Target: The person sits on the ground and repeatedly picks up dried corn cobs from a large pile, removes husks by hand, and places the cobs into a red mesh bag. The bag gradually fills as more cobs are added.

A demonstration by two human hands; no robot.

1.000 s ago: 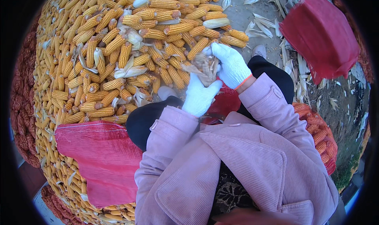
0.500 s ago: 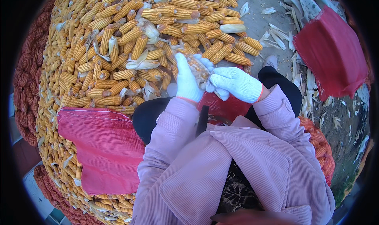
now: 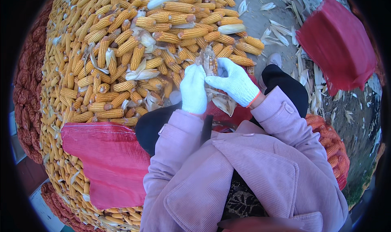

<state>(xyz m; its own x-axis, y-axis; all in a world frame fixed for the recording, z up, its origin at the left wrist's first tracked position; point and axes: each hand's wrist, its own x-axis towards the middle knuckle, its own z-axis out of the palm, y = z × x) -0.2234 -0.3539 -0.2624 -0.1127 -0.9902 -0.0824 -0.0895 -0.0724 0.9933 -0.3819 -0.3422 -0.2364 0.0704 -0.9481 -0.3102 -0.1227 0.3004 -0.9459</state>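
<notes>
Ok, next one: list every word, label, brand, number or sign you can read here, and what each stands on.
None: I can read no text anywhere in this view.
Left glove, right glove and the ear of corn they hold: no lettering visible.
Red cloth at left: a pale line along its upper edge, no letters.
Dark top under the pink coat: a pale pattern, not writing.

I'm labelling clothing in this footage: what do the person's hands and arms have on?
The left hand and right hand wear white knitted gloves; the right glove has an orange wrist edge. Both arms are in dusty-pink corduroy coat sleeves, with a strap near each cuff.
</notes>
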